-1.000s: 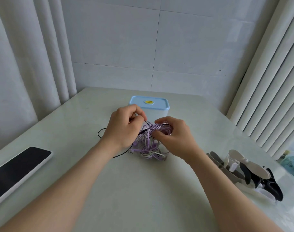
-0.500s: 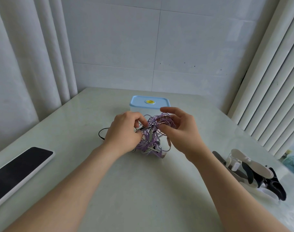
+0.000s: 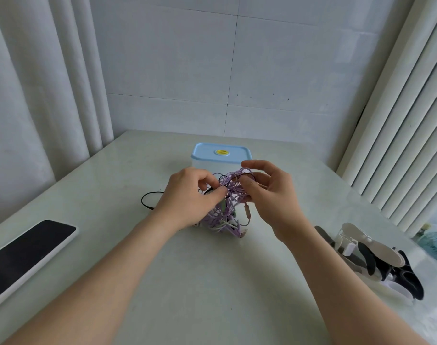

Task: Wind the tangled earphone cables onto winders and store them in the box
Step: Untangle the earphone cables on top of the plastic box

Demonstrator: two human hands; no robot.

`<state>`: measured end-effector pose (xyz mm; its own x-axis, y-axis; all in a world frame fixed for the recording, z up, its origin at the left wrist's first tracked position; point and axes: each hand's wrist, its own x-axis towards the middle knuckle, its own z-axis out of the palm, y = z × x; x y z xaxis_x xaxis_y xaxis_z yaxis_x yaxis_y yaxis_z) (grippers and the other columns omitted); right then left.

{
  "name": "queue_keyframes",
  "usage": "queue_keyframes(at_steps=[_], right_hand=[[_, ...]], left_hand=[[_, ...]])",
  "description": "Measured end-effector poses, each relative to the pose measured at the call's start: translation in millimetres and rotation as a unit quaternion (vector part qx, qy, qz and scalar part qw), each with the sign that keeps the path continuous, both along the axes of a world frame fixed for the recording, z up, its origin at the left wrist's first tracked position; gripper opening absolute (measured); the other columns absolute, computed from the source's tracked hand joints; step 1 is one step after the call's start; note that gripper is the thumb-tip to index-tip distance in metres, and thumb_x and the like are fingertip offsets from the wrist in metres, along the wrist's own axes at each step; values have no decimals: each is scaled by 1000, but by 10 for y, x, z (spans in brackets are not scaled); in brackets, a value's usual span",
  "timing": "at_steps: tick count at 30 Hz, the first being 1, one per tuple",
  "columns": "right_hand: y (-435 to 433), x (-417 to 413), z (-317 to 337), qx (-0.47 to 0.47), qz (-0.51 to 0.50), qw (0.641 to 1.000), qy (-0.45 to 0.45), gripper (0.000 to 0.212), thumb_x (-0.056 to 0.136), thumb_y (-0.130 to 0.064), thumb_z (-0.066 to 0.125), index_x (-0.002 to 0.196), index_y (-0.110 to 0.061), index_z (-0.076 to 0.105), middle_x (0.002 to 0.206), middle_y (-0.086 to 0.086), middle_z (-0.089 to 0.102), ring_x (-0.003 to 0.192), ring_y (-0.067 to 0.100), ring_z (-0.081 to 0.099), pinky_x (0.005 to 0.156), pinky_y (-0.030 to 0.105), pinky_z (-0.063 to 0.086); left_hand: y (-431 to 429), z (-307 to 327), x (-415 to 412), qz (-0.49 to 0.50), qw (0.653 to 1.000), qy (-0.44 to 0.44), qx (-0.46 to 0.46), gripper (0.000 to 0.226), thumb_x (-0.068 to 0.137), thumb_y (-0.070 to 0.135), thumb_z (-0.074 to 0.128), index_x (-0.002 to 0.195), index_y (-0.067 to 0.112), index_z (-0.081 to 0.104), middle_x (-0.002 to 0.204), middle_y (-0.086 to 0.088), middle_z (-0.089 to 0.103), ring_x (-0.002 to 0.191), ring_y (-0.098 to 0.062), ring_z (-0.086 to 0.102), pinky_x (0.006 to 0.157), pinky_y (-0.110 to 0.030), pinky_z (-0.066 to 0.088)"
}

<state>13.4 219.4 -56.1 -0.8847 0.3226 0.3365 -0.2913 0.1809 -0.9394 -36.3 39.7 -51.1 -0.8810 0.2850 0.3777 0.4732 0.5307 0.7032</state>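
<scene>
Head view, near to far: both bare forearms reach out over the pale glossy table (image 3: 212, 295). At the near left lies a flat black-screened slab with a white rim (image 3: 26, 255), probably a phone or tablet. At the near right there's a heap of black and white plastic winders (image 3: 373, 245), none with cable on it as far as I can see.

Mid-table sits the tangled ball of lilac, white and black earphone cables (image 3: 227, 215), its bottom resting on the table and its top lifted between the hands. The left hand (image 3: 187, 197) has its fingers (image 3: 216, 195) narrowed to a pinch on a strand near the top. The right hand (image 3: 272, 195) has its fingers (image 3: 257, 164) loosely curled, hooked round some lilac loops. A thin black cable loop (image 3: 142, 201) trails out to the left.

Just beyond the hands stands the translucent plastic box with a light blue lid (image 3: 221, 153), lid on.

My take: this is the untangling bit, nothing wound yet. Don't yank. Find a plug or earbud end, anchor the ball with one hand, and feed that end back through with the other, opening loops rather than tightening them. The black one looks freest, so I'd start there. The lid has to come off before storing.
</scene>
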Motion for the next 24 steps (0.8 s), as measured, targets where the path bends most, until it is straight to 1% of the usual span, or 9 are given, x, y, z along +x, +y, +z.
queue_keyframes(at_steps=[2, 4, 7, 8, 11, 17, 21, 23, 24], right_hand=[[-1, -1, 2, -5, 1, 1000, -2, 26, 99, 2, 62, 114, -18, 71, 91, 6, 80, 79, 19, 75, 80, 39, 63], [2, -13, 0, -6, 0, 1000, -5, 28, 100, 3, 60, 115, -18, 70, 93, 3, 80, 81, 16, 75, 81, 36, 61], [3, -35, -3, 0, 3, 1000, -2, 28, 101, 3, 58, 115, -19, 70, 95, 3, 80, 83, 16, 73, 84, 38, 60], [2, -35, -3, 3, 5, 1000, 1, 28, 101, 3, 58, 115, -19, 69, 95, 3, 80, 82, 15, 73, 83, 36, 59], [-9, -20, 2, 14, 13, 1000, 7, 28, 101, 3, 57, 113, -20, 69, 95, 4, 80, 81, 17, 70, 78, 38, 56], [-1, -5, -16, 39, 25, 999, 18, 36, 100, 8, 52, 112, -22, 69, 95, 14, 76, 78, 26, 63, 70, 47, 50], [-36, -1, 0, 87, 33, 995, 27, 41, 99, 9, 50, 113, -21, 72, 89, 10, 75, 77, 19, 66, 71, 36, 51], [-46, 1, -4, 127, 17, 991, 22, 44, 98, 11, 47, 111, -21, 76, 89, -1, 77, 77, 11, 70, 73, 27, 53], [-38, -6, -7, 146, 6, 989, 18, 47, 98, 11, 46, 110, -22, 77, 92, -4, 77, 79, 12, 72, 74, 30, 56]], left_hand=[[7, 39, 21, -15, 996, -57, 64, 13, 92, 29, 74, 81, 22, 78, 77, 4, 69, 49, -7, 64, 50, -15, 48], [7, 80, 36, -17, 985, -114, 129, 20, 95, 16, 62, 81, 12, 75, 73, -5, 65, 49, -20, 67, 47, -33, 58], [4, 71, -21, -1, 988, -64, 144, 11, 89, 25, 60, 79, 22, 66, 90, 0, 60, 65, -23, 65, 66, -53, 63], [2, 57, -34, 1, 991, -34, 126, 8, 85, 32, 64, 78, 27, 66, 95, 4, 58, 69, -20, 62, 73, -51, 61], [8, -9, -43, 0, 997, 44, 67, 11, 85, 44, 78, 81, 35, 72, 101, 9, 55, 71, -2, 54, 78, -24, 46], [24, -22, -70, 13, 992, 113, 63, 9, 87, 30, 81, 80, 33, 77, 96, 11, 61, 61, -8, 58, 68, -13, 40], [78, 48, -34, 21, 978, -21, 205, 12, 90, 23, 75, 78, 22, 76, 75, 9, 66, 58, -9, 53, 63, -20, 43], [80, 71, -42, 8, 958, -96, 269, 12, 90, 21, 73, 78, 18, 76, 68, 3, 62, 65, -13, 53, 69, -28, 47], [67, 92, -55, 8, 946, -121, 299, 13, 88, 22, 73, 77, 16, 75, 67, 3, 60, 68, -15, 53, 72, -31, 48]])
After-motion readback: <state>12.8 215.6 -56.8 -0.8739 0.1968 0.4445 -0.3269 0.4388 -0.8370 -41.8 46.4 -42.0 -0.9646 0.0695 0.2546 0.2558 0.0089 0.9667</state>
